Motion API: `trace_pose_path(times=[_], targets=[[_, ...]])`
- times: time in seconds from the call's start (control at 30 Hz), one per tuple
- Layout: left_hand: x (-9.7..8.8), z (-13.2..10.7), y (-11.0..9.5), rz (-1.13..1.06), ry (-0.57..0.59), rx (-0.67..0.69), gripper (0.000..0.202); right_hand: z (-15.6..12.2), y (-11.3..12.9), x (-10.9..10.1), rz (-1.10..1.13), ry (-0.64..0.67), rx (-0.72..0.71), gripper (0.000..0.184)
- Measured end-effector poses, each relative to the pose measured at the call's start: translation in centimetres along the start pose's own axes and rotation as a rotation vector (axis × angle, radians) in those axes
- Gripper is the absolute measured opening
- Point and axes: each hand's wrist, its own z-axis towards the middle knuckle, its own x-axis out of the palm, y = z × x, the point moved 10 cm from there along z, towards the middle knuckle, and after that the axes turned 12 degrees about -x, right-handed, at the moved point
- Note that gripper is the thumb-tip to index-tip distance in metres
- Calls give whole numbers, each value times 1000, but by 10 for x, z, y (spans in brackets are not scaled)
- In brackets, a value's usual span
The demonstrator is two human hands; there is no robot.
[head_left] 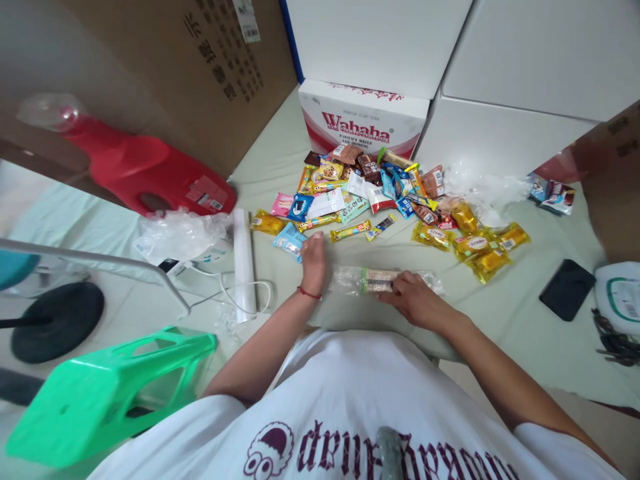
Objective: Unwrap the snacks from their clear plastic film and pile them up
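My right hand (415, 300) rests on a pale, wafer-like snack bar (377, 281) with a green end band, and its fingers are closed over the bar. Crinkled clear plastic (347, 280) sticks out on both sides of it. To the left, my left hand (313, 257) is held upright, with a red string around the wrist. It is beside a light blue snack packet (289, 241); whether they touch is unclear. The fingers of that hand are foreshortened and hard to make out. Beyond both hands lies a pile of small wrapped snacks (350, 193).
Several yellow-wrapped snacks (473, 245) lie right of the pile, near clear plastic bags (480, 190). A Wahaha carton (363, 123) stands behind. Farther right is a black phone-like object (567, 289). On the left are a red jug (160, 170), a white roll (244, 267) and a green stool (110, 393).
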Motion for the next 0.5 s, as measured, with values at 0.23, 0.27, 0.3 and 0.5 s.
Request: trace_pose_path(times=[0.23, 0.27, 0.3, 0.5], targets=[[43, -46, -9, 644, 397, 192, 26, -5, 4, -9, 147, 23, 70, 20], [39, -49, -8, 639, 428, 175, 16, -6, 3, -9, 156, 16, 80, 19], [35, -51, -8, 601, 467, 141, 8, -6, 2, -8, 161, 10, 89, 19], [67, -65, -21, 122, 694, -190, 26, -3, 0, -2, 158, 22, 104, 20]])
